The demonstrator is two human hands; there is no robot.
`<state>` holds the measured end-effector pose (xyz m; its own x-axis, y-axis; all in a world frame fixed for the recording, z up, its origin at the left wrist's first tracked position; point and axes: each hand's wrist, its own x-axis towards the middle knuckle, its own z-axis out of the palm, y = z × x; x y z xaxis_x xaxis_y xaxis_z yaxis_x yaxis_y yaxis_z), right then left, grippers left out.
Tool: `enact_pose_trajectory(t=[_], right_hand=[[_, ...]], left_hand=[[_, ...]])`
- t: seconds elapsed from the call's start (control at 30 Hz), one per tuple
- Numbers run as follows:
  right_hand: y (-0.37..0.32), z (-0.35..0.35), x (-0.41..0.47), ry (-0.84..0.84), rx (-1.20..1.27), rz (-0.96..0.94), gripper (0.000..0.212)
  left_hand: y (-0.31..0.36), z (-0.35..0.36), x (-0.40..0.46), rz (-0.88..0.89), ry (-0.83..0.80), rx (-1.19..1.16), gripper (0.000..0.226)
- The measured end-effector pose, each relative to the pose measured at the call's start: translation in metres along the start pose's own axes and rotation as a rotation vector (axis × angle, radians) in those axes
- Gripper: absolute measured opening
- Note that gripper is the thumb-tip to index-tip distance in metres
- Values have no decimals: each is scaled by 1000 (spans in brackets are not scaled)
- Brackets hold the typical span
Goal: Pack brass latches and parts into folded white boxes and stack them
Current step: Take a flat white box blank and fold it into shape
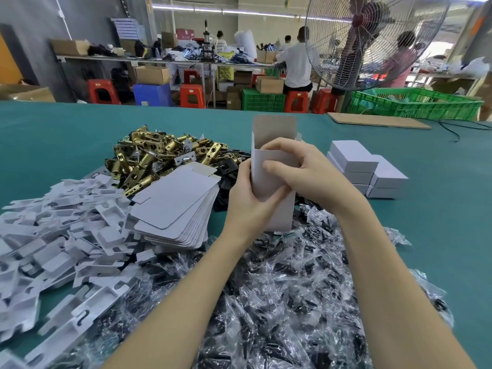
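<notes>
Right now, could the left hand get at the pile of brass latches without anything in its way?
Probably yes, once freed. The left hand grips the open white box together with the right hand. The brass latches lie uncovered further to its left, beyond the stack of flat box blanks, which it could pass over.

Beyond your teal desk (66,134) stands a large caged fan (372,41). Left of the fan, you see red stools (191,95), a blue stool (153,94) and cardboard cartons (152,74) under a long workbench (159,61); below the fan sits a green crate (415,105). A light strip (226,10) runs overhead along the grey wall (34,30).
</notes>
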<state>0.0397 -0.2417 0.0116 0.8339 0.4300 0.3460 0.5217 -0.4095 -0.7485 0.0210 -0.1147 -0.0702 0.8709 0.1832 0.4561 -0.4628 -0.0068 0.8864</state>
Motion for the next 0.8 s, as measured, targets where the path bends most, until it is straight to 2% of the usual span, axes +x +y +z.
enact_pose_trajectory(t=[0.13, 0.2, 0.27, 0.33, 0.4, 0.5, 0.7, 0.8], right_hand=[[6, -3, -2, 55, 84, -107, 48], [12, -9, -4, 130, 280, -105, 64], [22, -15, -5, 131, 490, -31, 73], [30, -15, -5, 65, 515, 72, 72], [34, -10, -4, 12, 424, 135, 67], [31, 0, -1, -2, 372, 142, 62], [27, 5, 0, -20, 328, 129, 68], [31, -3, -2, -65, 471, 119, 51]], left_hand=[[-2, -3, 6, -74, 24, -109, 47], [-2, -5, 8, -102, 50, -147, 43], [-3, -6, 9, -129, 45, -183, 43], [-4, -5, 9, -132, 7, -178, 41], [-5, -4, 7, -118, -31, -155, 36], [-4, -4, 5, -105, -58, -133, 33], [-5, -3, 4, -130, -85, -146, 41], [-5, -6, 6, -170, -81, -195, 41]])
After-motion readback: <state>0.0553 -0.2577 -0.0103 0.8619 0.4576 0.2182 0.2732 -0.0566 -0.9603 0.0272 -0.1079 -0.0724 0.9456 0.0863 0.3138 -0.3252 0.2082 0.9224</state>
